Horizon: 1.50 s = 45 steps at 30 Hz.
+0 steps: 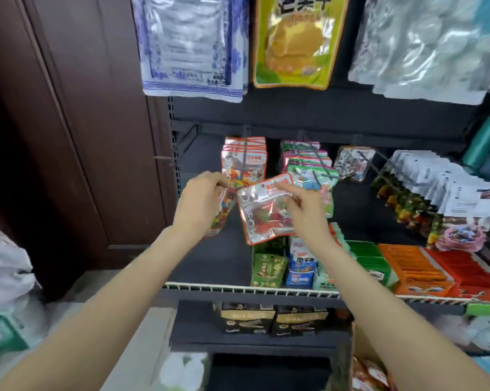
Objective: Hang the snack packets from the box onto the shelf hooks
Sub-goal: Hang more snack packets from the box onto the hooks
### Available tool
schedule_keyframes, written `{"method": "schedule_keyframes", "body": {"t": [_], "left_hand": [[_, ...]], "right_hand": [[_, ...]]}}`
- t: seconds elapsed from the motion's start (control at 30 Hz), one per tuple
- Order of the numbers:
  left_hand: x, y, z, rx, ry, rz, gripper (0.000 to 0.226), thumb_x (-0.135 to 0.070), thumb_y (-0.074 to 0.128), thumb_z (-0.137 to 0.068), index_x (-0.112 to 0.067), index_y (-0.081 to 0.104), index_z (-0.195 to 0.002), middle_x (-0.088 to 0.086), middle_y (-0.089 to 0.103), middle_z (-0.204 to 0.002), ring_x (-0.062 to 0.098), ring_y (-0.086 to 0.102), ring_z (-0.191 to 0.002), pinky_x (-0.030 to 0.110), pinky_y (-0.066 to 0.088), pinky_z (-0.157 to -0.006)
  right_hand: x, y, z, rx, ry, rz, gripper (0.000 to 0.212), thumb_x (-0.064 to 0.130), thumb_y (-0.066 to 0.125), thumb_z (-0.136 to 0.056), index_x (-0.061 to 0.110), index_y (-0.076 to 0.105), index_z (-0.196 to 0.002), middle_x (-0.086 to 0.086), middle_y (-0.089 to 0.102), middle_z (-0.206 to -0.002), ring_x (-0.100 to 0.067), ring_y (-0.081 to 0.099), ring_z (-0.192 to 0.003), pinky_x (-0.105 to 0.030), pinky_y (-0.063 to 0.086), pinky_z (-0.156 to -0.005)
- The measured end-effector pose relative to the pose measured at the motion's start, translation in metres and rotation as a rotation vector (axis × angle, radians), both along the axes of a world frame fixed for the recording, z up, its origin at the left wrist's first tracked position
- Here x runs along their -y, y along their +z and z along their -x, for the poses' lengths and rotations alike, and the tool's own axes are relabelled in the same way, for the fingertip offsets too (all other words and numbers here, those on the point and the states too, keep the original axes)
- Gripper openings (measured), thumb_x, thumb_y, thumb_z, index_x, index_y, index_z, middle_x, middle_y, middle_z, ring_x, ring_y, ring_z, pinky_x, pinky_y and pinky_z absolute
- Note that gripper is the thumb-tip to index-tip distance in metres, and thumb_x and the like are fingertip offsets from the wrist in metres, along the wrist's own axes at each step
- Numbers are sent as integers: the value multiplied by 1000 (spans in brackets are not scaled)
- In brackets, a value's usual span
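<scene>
Both hands are raised before the dark shelf [322, 114]. The right hand [304, 206] pinches the top edge of an orange-rimmed snack packet [262, 213], tilted, just near of the hanging row of like packets [244, 158]. The left hand [203, 200] curls round another packet [224, 210] at its left. The cardboard box [359, 342] sits low at near right.

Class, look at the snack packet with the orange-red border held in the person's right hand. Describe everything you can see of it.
The snack packet is a flat, shiny, partly clear plastic pouch edged in orange-red, with reddish contents showing. It hangs tilted in the air before the shelf hooks. The right hand pinches its upper right part. The left hand holds other packets beside it. The print is too blurred to read.
</scene>
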<state>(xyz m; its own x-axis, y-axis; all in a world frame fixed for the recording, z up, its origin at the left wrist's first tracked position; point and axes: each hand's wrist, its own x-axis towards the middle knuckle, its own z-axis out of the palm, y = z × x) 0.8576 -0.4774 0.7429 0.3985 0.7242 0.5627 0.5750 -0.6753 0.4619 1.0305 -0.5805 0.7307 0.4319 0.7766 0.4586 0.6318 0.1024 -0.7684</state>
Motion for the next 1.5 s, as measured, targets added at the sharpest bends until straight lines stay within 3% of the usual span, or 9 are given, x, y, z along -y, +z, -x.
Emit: {"method": "schedule_keyframes", "body": {"t": [0.07,0.2,0.67,0.9,1.0,1.07,1.13,1.3,1.5], "left_hand": [[-20,2,11,-13,1,-16,24,1,48,-89,-11,68,-94,9,66,-98,26,61,-92,38,47,-83],[-48,3,22,-27,22,-17,24,5,51,-86,-10,67,-98,9,65,-99,27,61,-95,39,48,-83],[-62,8,18,-26,-9,-12,24,4,49,-91,-10,65,-103,7,64,-103,25,60,-96,37,49,-80],[-64,11,19,-70,-36,-19,25,5,49,-88,-9,64,-101,8,62,-104,27,60,-94,40,50,-79],[-68,11,18,-99,-83,-19,29,8,47,-87,-11,65,-99,6,63,-101,26,60,-92,41,51,-80],[-71,12,17,-134,-105,-12,30,8,47,-87,-13,66,-97,5,63,-100,25,61,-91,41,51,-80],[-73,13,17,-139,-142,23,26,3,48,-90,-13,67,-94,3,65,-98,22,62,-88,38,52,-78],[-67,18,23,-96,-345,145,19,-1,55,-90,-11,72,-90,-4,67,-88,3,58,-79,1,38,-67],[-43,15,7,-38,-574,254,13,-8,62,-88,-17,70,-91,-16,65,-82,-3,61,-82,9,46,-74]], "right_hand": [[-19,-2,13,-79,34,-20,40,-5,44,-93,15,61,-123,0,54,-74,2,42,-45,-8,30,-45],[-47,-11,32,-94,3,-68,40,-2,43,-96,18,58,-127,6,47,-82,-2,44,-68,-6,37,-62],[-64,-23,36,116,-122,-81,41,-3,44,-95,15,55,-130,6,38,-77,-6,40,-67,-10,34,-62],[-112,-19,24,203,-185,178,37,3,45,-96,5,50,-132,-5,42,-110,-22,52,-94,-19,34,-76],[-141,-9,16,111,-164,288,40,2,46,-95,4,40,-134,-20,42,-126,-29,50,-96,-25,34,-75],[-156,-6,8,13,-143,370,40,1,45,-94,10,38,-132,-22,41,-135,-31,48,-112,-19,30,-76],[-161,-6,1,-52,-188,449,39,3,43,-94,0,40,-133,-22,42,-137,-32,44,-123,-15,29,-72],[-108,-18,24,-28,-187,145,25,12,48,-96,9,59,-118,-10,55,-121,-22,54,-111,-25,41,-91],[-46,-22,41,-43,170,129,15,23,59,-91,13,64,-101,3,65,-88,-3,60,-80,-13,45,-68]]}}
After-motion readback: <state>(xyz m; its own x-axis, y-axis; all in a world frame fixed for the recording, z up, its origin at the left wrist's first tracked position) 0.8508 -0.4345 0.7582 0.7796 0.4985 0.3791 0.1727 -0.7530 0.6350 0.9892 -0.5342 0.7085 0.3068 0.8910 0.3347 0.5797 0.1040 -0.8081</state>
